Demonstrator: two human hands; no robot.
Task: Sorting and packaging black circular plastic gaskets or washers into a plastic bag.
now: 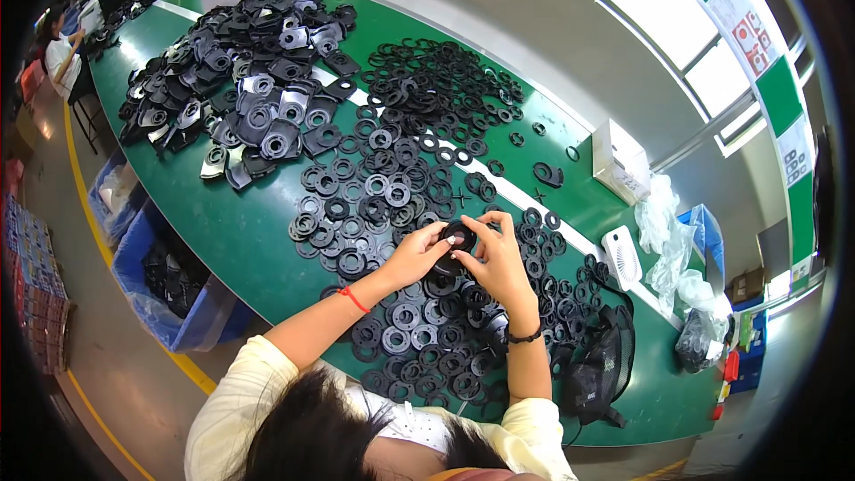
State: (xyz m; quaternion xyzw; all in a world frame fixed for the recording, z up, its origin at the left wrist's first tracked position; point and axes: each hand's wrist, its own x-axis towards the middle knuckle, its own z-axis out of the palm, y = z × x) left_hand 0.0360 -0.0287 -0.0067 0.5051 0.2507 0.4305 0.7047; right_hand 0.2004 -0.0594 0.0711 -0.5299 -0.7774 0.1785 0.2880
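Above the middle of the green worktable (258,254), both hands grip one black round ring part (460,233). My left hand (415,255) pinches it from the left, its thumb on the face of the part. From the right, my right hand (500,260) closes its fingers and thumb round the rim. Fingers cover some of the part, so its full shape is hidden. Under and around my hands lie many loose flat black rings (352,191). More dark rings (423,336) are spread between my forearms, close to my body.
A large heap of black plate-like parts (258,116) covers the far left; thin black rings (436,80) are piled at the back. To the right are a white box (621,160), a white slotted tray (622,258) and a black bag (601,370). Blue lined bins (183,325) stand beside the table.
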